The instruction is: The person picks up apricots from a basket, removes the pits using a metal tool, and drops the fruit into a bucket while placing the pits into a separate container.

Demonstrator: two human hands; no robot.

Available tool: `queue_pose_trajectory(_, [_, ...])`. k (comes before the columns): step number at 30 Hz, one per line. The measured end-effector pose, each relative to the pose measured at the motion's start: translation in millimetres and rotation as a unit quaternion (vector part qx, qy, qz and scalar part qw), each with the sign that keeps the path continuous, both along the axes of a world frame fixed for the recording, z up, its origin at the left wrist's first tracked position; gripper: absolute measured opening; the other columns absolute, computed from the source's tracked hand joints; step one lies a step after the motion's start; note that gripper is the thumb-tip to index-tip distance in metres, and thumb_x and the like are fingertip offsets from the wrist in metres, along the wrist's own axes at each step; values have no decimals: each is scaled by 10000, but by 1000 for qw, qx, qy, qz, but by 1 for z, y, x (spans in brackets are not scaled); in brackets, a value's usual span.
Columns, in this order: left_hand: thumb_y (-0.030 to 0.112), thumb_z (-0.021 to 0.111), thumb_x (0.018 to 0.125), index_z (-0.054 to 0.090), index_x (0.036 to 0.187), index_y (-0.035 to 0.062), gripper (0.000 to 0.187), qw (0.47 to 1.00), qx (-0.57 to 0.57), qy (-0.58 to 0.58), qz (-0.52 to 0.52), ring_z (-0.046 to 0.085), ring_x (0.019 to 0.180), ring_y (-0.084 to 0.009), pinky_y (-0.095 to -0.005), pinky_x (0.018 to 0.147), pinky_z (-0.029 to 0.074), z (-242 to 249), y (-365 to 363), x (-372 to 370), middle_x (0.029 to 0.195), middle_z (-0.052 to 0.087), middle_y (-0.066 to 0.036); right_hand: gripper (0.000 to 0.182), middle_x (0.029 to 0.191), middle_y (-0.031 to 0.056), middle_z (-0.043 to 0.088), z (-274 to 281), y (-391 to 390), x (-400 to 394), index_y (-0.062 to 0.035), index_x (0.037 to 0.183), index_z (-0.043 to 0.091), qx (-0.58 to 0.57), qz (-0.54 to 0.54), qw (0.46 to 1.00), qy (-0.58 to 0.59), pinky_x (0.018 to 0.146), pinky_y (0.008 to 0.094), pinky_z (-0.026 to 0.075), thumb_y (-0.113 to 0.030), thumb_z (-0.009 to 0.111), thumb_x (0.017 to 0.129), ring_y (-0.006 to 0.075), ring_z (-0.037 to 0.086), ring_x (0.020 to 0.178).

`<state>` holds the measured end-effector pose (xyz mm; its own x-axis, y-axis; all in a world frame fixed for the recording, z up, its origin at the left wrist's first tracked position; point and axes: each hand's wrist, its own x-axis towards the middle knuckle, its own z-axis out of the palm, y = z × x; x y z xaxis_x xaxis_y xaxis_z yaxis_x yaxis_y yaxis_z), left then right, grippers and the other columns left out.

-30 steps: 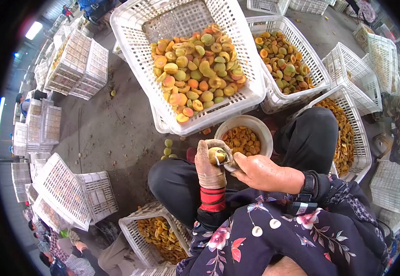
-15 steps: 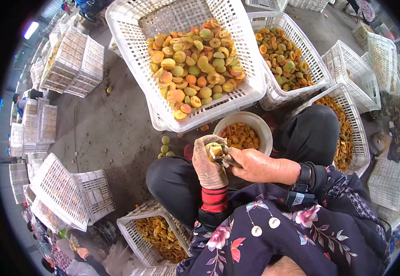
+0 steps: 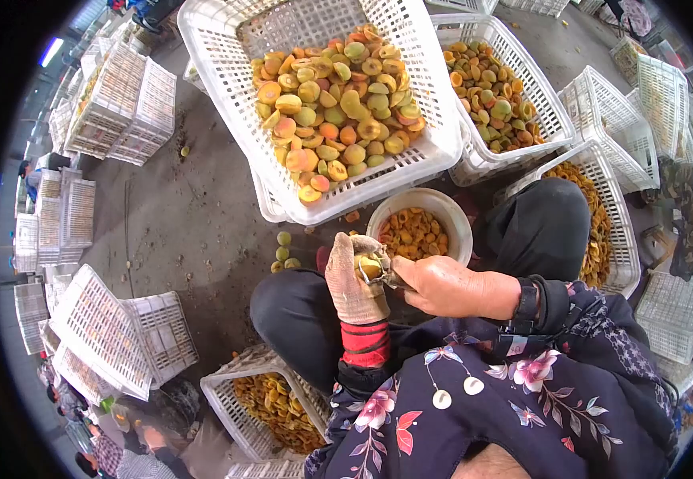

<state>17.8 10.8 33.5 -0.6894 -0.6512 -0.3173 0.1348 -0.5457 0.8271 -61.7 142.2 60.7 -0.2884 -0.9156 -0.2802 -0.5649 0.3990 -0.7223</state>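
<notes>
My left hand (image 3: 350, 281), in a worn fabric glove with a red cuff, is closed around a yellow-green apricot (image 3: 370, 267) held above my lap. My right hand (image 3: 442, 286), bare, grips a small metal blade (image 3: 388, 277) whose tip is pressed into the fruit. Just beyond the hands stands a round white bowl (image 3: 452, 214) with orange apricot halves in it. A tilted white plastic crate (image 3: 426, 152) full of whole apricots rests past the bowl.
A second crate of whole apricots (image 3: 542, 108) sits at the right, a crate of cut halves (image 3: 619, 239) by my right knee, another (image 3: 238, 399) by my left. Three loose apricots (image 3: 282, 251) lie on the concrete. Empty crates are stacked around; other people work at the edges.
Both hands have drifted slightly left and down with the apricot. The blade has worked further around the fruit, and the view has shifted a little.
</notes>
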Motion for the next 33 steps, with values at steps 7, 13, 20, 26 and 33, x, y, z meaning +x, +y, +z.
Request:
queue_pose_trajectory(7, [395,530,994,613,863,21,405,999,2,-27,45,607,640,-150,-261,582,479,8,5,-8,767,630,-80,339,804,287,616,-25,-6,6,57,1065,472,-132,-100,969,-185,728,488,501,-181,615,870,455,635,828])
queue_pose_trajectory(13, [369,545,991,627,839,28,382,997,17,-66,27,601,602,-144,-256,576,483,-14,1,-6,718,632,-64,309,824,288,628,-16,-1,7,53,1060,493,52,-58,997,-18,716,488,501,-159,603,865,456,632,834])
queue_pose_trajectory(20, [375,543,989,624,830,44,376,998,18,-53,22,587,604,-136,-259,576,478,-7,2,-7,714,620,-50,261,778,273,629,-35,-2,10,56,1029,494,-93,-94,980,-149,689,491,501,-123,576,858,445,634,777])
queue_pose_trajectory(26, [399,521,995,613,836,39,404,996,-9,-93,11,579,615,-136,-262,585,475,-19,0,-8,720,605,-50,266,768,226,642,-46,-2,6,39,1041,515,-77,-76,984,-139,669,452,507,-132,607,858,390,651,733])
queue_pose_trajectory(33, [431,522,987,609,822,37,436,995,-24,-92,-14,576,617,-140,-264,597,471,-19,1,-12,714,601,-52,261,677,130,606,-64,2,6,29,1036,513,-145,-64,986,-52,529,385,486,-159,583,868,254,603,563])
